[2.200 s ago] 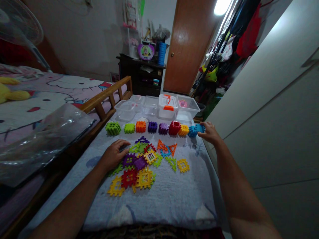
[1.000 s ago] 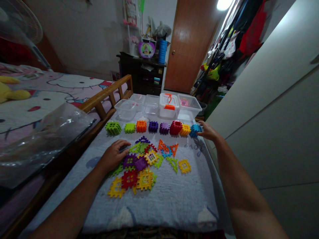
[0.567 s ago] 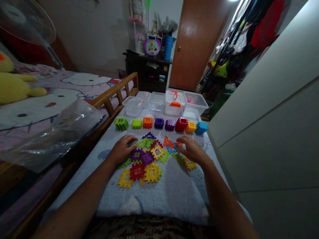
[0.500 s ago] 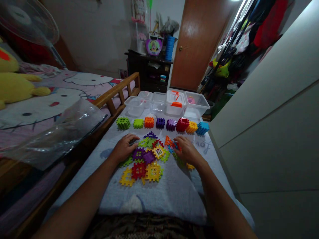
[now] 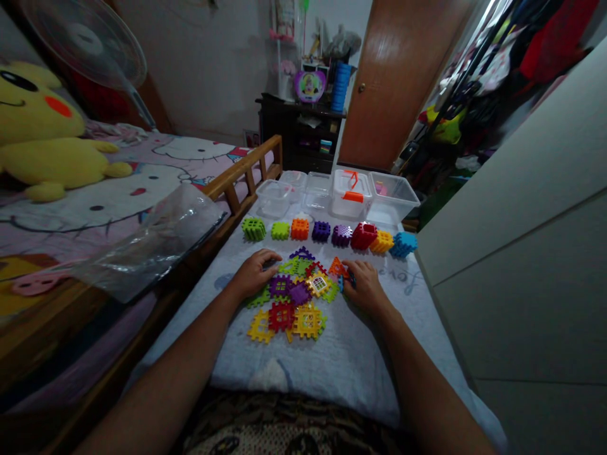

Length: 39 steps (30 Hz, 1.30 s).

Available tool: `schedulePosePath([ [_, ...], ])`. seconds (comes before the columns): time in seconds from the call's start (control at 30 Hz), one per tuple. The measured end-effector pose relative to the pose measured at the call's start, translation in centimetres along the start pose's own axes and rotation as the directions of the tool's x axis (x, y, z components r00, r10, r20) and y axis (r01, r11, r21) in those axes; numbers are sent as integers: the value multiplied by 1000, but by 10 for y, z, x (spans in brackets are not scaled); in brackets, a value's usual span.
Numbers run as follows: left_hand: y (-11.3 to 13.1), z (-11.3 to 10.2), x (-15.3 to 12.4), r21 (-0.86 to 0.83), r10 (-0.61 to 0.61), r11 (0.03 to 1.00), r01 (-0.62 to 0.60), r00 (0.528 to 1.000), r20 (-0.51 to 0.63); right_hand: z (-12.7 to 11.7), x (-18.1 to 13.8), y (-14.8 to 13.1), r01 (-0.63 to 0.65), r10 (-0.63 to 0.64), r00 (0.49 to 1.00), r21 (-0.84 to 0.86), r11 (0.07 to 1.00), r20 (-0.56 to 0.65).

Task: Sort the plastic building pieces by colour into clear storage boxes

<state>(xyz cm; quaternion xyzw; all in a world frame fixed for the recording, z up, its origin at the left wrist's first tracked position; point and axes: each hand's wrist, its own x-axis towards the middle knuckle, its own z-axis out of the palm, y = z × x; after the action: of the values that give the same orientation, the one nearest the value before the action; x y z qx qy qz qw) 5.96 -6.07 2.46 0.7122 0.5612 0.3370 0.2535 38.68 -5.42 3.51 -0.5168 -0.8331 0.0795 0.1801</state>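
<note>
A pile of flat, colourful interlocking tiles [image 5: 298, 297] lies on a pale blue mat [image 5: 332, 363]. My left hand [image 5: 255, 275] rests palm down on the pile's left edge, fingers lying over green and purple tiles. My right hand [image 5: 365, 285] lies palm down on the pile's right edge, its fingertips against a blue tile [image 5: 342, 279] and an orange triangle [image 5: 336, 267]; it covers other tiles. Behind the pile stands a row of assembled cubes, from a green cube [image 5: 254, 228] past a red cube [image 5: 363, 235] to a blue cube [image 5: 403, 244].
Clear plastic boxes [image 5: 275, 197] and a lidded box with an orange latch [image 5: 349, 193] stand behind the cubes. A wooden bed rail [image 5: 241, 170] and a crumpled clear bag [image 5: 156, 243] are on the left, with a yellow plush [image 5: 42, 139]. A white cabinet wall [image 5: 521, 221] borders the right.
My right hand left the blue cube at the row's right end and came down onto the right side of the tile pile, covering the loose tiles there. The left hand stayed put.
</note>
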Motion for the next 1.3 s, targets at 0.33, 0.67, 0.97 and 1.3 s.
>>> schedulePosePath([
  [0.33,2,-1,0,-117,-172,980,161,981,-89,-11,-8,20,-32,40,996,98,995,-75],
  [0.67,1,1,1,-134,-171,978,161,983,-72,-22,-9,50,-129,161,973,189,973,-166],
  [0.97,-2,1,1,-102,-156,983,150,986,-61,-23,-17,57,-157,157,987,7,988,17],
  [1.3,-5,1,0,-71,-170,983,166,984,-49,-29,-19,58,-150,148,988,42,988,50],
])
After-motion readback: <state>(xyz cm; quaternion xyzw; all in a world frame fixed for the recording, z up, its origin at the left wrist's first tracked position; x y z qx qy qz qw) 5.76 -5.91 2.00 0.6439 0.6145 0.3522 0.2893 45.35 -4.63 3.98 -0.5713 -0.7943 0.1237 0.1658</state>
